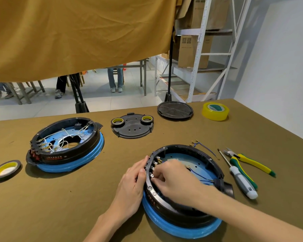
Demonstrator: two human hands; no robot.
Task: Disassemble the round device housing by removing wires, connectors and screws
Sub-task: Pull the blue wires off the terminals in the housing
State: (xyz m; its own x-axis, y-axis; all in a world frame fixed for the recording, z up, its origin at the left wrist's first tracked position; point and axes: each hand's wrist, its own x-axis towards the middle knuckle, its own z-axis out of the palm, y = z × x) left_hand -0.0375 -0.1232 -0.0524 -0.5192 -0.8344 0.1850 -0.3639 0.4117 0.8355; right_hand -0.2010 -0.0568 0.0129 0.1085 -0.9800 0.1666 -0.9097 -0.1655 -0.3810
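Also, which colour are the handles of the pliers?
Yellow and green; the pliers show only in the head view.

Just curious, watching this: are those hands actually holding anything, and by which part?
The left hand braces the near round housing with its fingers against the outer rim. The right hand reaches inside by the terminals; its grip is blurred, so I cannot tell.

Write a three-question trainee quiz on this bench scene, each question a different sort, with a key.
1. True or false: the left hand rests on the outside of the near housing.
2. Which tool lies beside the pliers? A hammer; B screwdriver; C wrench.
3. Fill in: the right hand reaches ___ the housing, at its connectors.

Key: 1 true; 2 B; 3 inside.
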